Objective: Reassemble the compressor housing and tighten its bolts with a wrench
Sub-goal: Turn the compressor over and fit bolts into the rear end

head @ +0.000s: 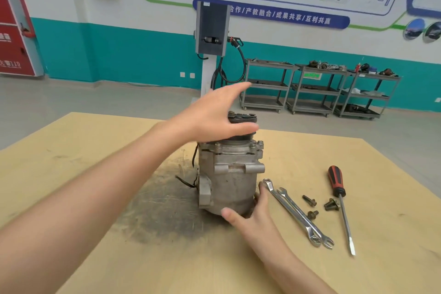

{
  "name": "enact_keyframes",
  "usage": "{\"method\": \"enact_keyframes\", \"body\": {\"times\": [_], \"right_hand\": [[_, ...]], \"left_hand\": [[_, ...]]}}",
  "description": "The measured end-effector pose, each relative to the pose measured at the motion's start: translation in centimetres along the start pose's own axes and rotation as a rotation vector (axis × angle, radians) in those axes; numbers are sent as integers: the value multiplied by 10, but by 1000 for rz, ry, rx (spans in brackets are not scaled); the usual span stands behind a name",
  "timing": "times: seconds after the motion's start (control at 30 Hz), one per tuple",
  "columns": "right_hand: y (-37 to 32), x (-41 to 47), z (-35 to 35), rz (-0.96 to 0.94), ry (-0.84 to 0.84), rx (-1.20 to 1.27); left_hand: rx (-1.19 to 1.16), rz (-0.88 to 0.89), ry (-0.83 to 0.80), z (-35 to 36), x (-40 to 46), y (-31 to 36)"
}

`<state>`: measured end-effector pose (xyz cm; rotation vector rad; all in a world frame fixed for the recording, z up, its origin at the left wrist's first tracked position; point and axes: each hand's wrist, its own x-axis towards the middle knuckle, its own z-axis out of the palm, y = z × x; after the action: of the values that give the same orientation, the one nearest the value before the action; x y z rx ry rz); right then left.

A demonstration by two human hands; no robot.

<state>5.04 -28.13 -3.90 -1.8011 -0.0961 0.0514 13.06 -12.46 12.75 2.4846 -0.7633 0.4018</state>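
— Grey, dull cast metal: that's the compressor (229, 181), standing upright near the middle of the pale wooden bench (95, 258). What's to its left?

— A dark, greasy smudge (155, 205) on the wood, running under its base, and a thin black wire (188, 182) trailing from its left side.

— How does the body look?

— Scuffed and stained. A flat mounting lug sticks out low on the left, a wide bracket crosses the front, and a flange with bolt heads rings the upper edge. On top sits a dark round pulley (242, 118).

— And the hands?

— The left hand (214, 114) comes in from the left with its grip spread, fingers straight, the palm against the pulley's near side. The right hand (253, 212) is at the base, its grip also spread: thumb on the lower front, fingers round the right side of the body.

— To the right?

— Two shiny wrenches (298, 215) lie side by side, almost touching the right fingertips. Beyond them three loose rusty bolts (309, 200), then a screwdriver (341, 207) with a red and black handle, its tip pointing toward the near edge.
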Motion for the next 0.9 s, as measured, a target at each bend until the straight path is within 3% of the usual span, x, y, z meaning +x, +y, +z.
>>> {"method": "enact_keyframes", "body": {"times": [0.13, 0.2, 0.43, 0.73, 0.9], "right_hand": [[5, 5, 17, -70, 83, -53], [7, 8, 21, -101, 122, -76], [11, 18, 27, -171, 234, -138], [1, 34, -12, -174, -29, -26], [0, 41, -7, -182, -6, -38]], "left_hand": [[124, -59, -313, 1, 37, -9], [70, -87, -362, 6, 41, -16], [69, -105, -400, 7, 48, -19], [-70, -287, -255, 4, 48, -36], [-197, -393, -316, 1, 54, -46]]}}
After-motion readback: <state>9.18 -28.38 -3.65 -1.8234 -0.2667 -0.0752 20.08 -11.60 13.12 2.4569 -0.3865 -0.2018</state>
